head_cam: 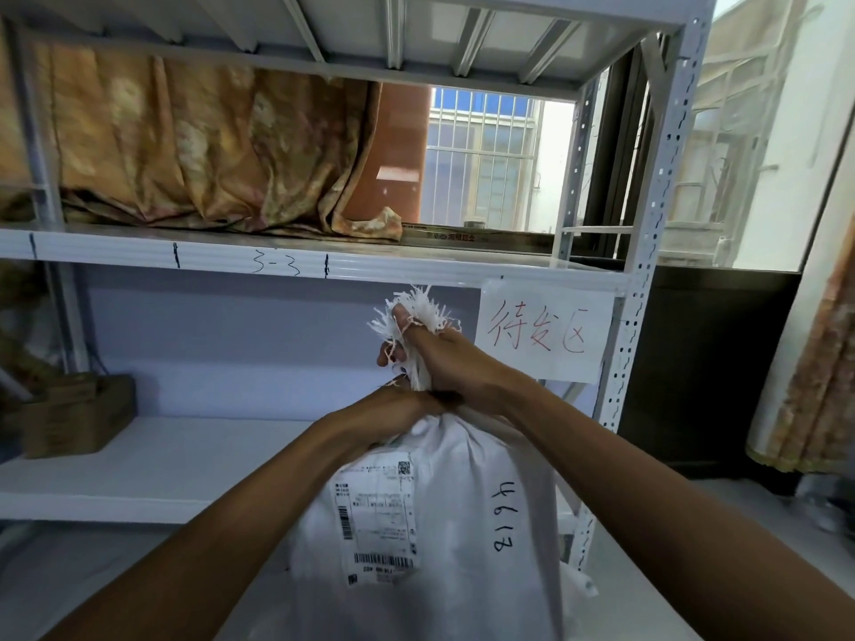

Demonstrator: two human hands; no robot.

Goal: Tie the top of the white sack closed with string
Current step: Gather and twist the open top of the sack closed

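A full white sack (pixel 467 525) stands upright in front of me, with a shipping label and the handwritten number 4613 on its side. Its top is bunched into a neck with a frayed white fringe (pixel 416 312) sticking up. My right hand (pixel 444 363) is closed around the upper neck just under the fringe, and a thin pale string (pixel 401 337) loops over its fingers. My left hand (pixel 393 409) grips the neck lower down, right where the sack bulges out. The two hands touch each other.
A white metal shelving unit (pixel 277 266) stands right behind the sack, with a paper sign (pixel 541 330) taped to its shelf edge. A wooden box (pixel 74 414) sits on the lower shelf at left. Orange cloth (pixel 208 150) drapes the upper shelf. A window lies behind.
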